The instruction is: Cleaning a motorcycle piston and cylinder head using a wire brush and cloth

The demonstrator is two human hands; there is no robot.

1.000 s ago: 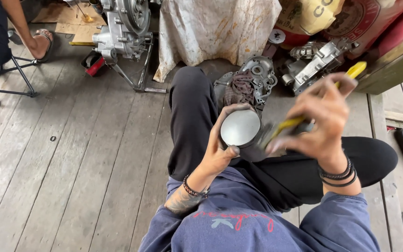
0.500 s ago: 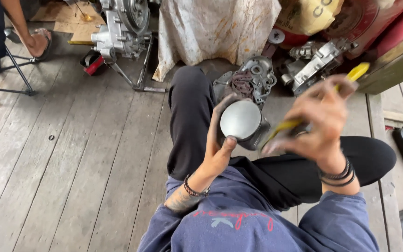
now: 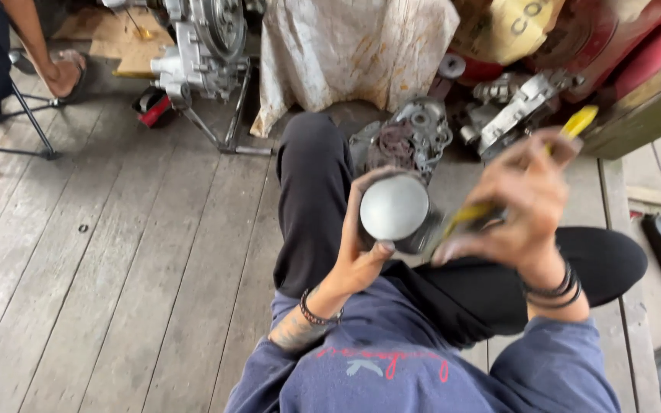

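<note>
A head-worn camera looks down at a person seated cross-legged on a grey wooden plank floor (image 3: 116, 291), in black trousers and a blue sweatshirt. Along the top edge, from the middle to the right, stand a stained whitish cloth (image 3: 353, 53) draped over something, a crumpled yellow bag (image 3: 525, 27) with dark lettering, and a red container (image 3: 621, 38) behind it; a dark green box (image 3: 640, 115) sits at the far right. Metal engine parts (image 3: 411, 138) lie on the floor just beyond the person's knee, and a silver engine block on a stand (image 3: 208, 46) is at upper left, near another person's foot in a sandal (image 3: 66, 73). The left hand (image 3: 365, 245) is closed around a round grey metal cylinder (image 3: 394, 208), thumb beneath and fingers curled over its far side, the domed top facing the camera, held over the lap. The right hand (image 3: 518, 203), blurred, is closed around a yellow-handled tool (image 3: 529, 172) whose tip meets the cylinder's right side; the handle end sticks out past the fingers at upper right. Compared with half a second earlier, the cylinder sits in nearly the same place, while the right hand has become more blurred and its tool now lies closer against the cylinder.
</note>
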